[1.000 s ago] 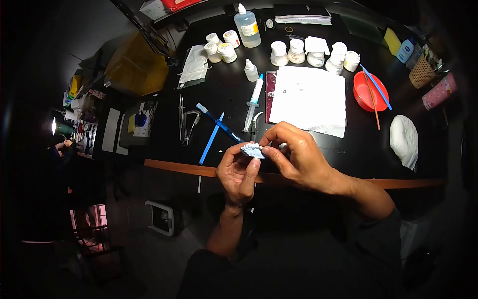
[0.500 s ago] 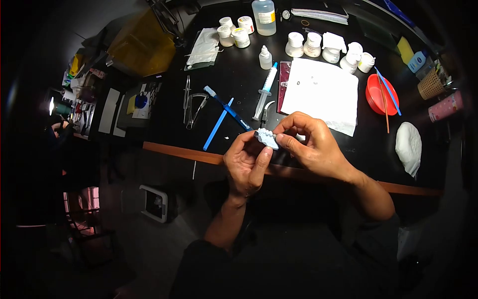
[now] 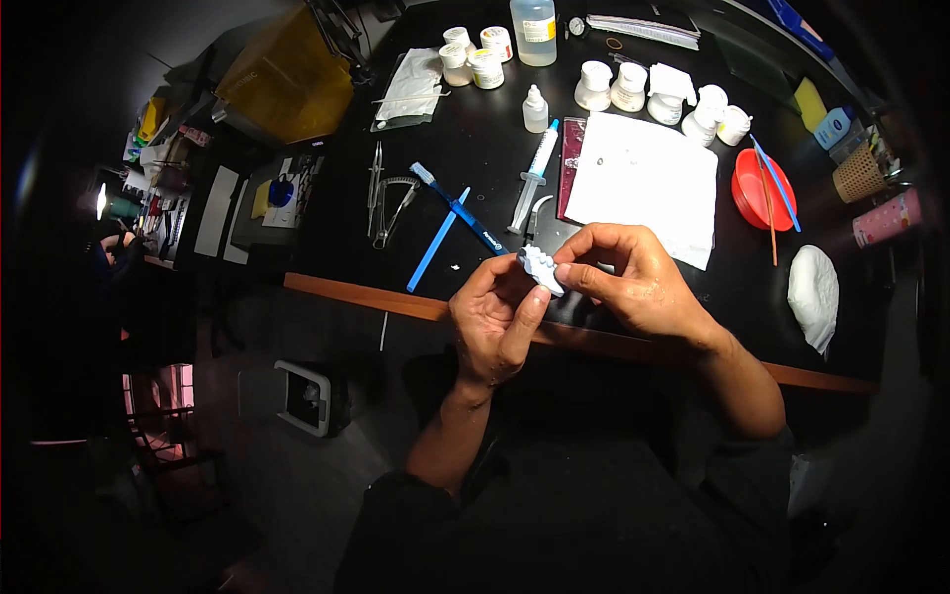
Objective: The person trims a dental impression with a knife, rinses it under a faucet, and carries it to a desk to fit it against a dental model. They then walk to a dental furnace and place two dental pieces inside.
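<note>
A pale bluish-white dental cast [image 3: 540,269] with a row of teeth is held up over the table's front edge. My left hand [image 3: 493,322] pinches it between thumb and fingers from the left and below. Against its right end, the thumb and forefinger of my right hand [image 3: 633,282] are closed. Whether those fingertips hold anything small besides the cast is hidden. Just beyond the hands lie a blue toothbrush [image 3: 463,215], a blue stick [image 3: 437,243] and a syringe [image 3: 535,178]. A curved tool [image 3: 534,213] is partly covered by my hands.
White paper towels [image 3: 643,188] lie on a dark red pad [image 3: 571,166]. Several white-lidded jars [image 3: 628,87] and a large bottle [image 3: 535,35] stand behind. To the right are a red bowl [image 3: 752,193] with brushes and a white wad [image 3: 813,292]. Metal calipers [image 3: 394,213] lie left.
The cast has turned slightly between my hands, so its tooth row now slopes down to the right. My right fingers stay at its right end. The whole view has shifted a little.
</note>
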A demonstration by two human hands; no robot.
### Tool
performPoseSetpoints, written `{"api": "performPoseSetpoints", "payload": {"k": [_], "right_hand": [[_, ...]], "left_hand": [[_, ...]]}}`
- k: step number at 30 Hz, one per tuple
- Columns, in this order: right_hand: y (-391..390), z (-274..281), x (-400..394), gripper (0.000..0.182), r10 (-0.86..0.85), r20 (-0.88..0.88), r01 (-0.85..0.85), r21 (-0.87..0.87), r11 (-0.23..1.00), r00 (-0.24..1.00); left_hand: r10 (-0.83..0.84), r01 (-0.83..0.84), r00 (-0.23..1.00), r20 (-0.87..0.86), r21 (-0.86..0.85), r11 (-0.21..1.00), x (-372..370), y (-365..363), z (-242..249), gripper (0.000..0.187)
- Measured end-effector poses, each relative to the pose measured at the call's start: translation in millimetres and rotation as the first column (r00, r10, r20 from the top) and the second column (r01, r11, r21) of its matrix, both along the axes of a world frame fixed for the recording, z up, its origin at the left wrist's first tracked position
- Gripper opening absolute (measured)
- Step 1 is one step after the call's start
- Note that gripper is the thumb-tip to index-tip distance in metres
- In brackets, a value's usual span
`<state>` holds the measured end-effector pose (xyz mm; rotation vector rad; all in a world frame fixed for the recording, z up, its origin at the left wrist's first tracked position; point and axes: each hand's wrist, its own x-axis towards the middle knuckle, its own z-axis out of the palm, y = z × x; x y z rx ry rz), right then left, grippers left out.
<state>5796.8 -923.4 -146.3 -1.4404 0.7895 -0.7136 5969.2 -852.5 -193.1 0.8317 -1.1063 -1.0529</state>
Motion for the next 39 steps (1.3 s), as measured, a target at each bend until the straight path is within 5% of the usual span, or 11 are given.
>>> {"api": "performPoseSetpoints", "payload": {"k": [39], "right_hand": [[0.2,2.3,0.5,0.015,-0.1,0.038,0.102,-0.037,0.994,0.994]], "left_hand": [[0.012,-0.012,1.0,-0.006,-0.01,1.0,0.1,0.3,-1.1,0.03]]}}
